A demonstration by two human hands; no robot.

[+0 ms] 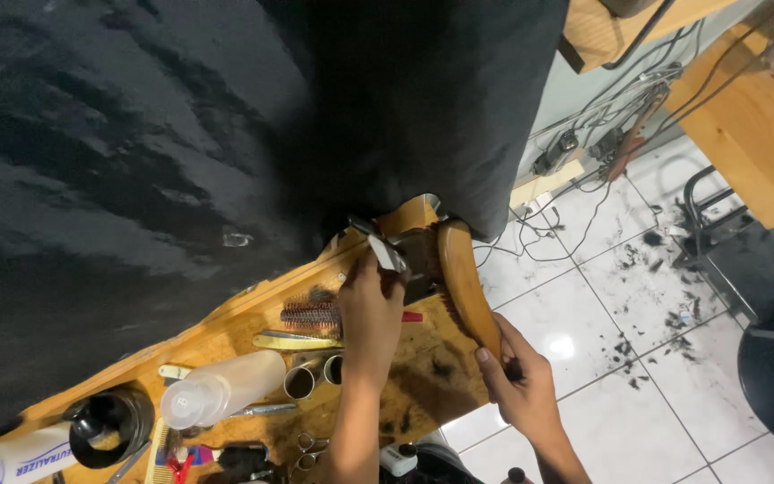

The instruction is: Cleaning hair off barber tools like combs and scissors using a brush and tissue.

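White glossy floor tiles [584, 332], strewn with dark hair clippings, fill the right of the head view, with a tangle of cables [584, 134] along the wall and pale wooden furniture [754, 134] in the upper right. A large black cape [181, 134] covers the upper left, and below it a worn wooden counter [441, 367] runs diagonally from lower left toward the centre. Over the counter's far end, the right hand [521, 381] grips the handle end of a wooden-backed brush [463, 282], fingers wrapped closed around it; the brush's long axis runs from the hand at lower right up to upper left, its dark bristles facing left. The left hand [371, 309] is closed around a hair clipper [396, 255], whose metal blade end points up and to the left, and the clipper lies against the brush's bristles. On the counter just beside the left hand lie a round roller brush [311, 314] and a yellowish comb [293, 341]. Two small open metal cups [311, 376] stand side by side; their contents cannot be made out. A translucent spray bottle [221, 387] lies on its side, and near it is a black round tub [111, 421], open at the top.
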